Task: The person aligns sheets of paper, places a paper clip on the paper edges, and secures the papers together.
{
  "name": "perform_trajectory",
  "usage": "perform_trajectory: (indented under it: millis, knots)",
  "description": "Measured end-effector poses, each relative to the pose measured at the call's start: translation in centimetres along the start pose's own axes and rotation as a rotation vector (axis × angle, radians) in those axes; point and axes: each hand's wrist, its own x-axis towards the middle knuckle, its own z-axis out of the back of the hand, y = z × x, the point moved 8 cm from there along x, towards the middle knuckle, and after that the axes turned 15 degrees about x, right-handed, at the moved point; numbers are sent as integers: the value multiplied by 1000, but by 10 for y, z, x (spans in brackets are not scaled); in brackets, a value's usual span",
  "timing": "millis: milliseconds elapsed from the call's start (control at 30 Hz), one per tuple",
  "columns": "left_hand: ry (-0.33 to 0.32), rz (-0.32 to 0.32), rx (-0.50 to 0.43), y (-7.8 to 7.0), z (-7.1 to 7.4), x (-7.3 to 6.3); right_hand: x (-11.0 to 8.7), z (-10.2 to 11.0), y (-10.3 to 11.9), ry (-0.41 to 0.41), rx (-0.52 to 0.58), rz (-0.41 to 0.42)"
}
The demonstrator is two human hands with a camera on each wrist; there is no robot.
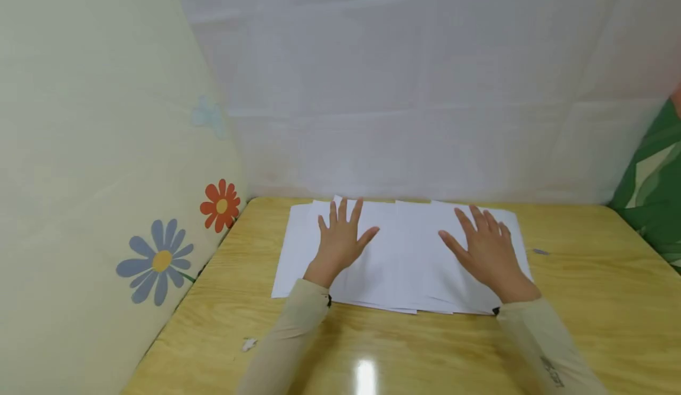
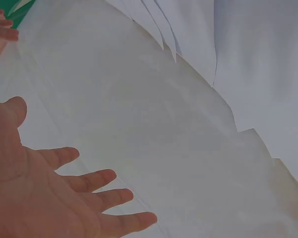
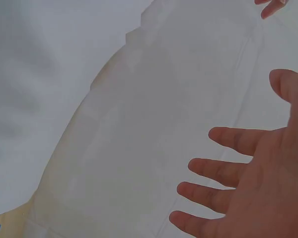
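Several white paper sheets (image 1: 393, 253) lie overlapped in a wide spread on the wooden table. Over the left part of the spread is my left hand (image 1: 340, 241), fingers straight and fanned apart, holding nothing. My right hand (image 1: 486, 253) is over the right part, its fingers likewise spread and bare. The left wrist view shows the left palm (image 2: 39, 198) raised off the sheets, whose stepped edges (image 2: 238, 130) run across the upper right. In the right wrist view the right palm (image 3: 268, 188) also stands apart from the paper (image 3: 49, 89).
A small scrap of white paper (image 1: 249, 344) lies on the table (image 1: 213, 318) at the front left. Right of the sheets is a small bluish item (image 1: 540, 252). White cloth (image 1: 404, 87) hangs behind, and a flower-printed wall covering (image 1: 96, 146) stands at left.
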Motion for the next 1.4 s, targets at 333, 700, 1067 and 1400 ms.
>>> perform_trajectory:
  millis: [333, 700, 1067, 1400]
  knots:
    - [-20, 63, -35, 22, 4, 1, 7, 3, -5, -27, 5, 3]
    - [-17, 108, -76, 33, -1, 4, 6, 4, -13, -16, 23, -24]
    - [-21, 174, -110, 47, -5, 5, 4, 5, -31, -10, 17, -84]
    - [45, 244, -88, 67, -15, 4, 1, 4, -42, 38, 10, -141]
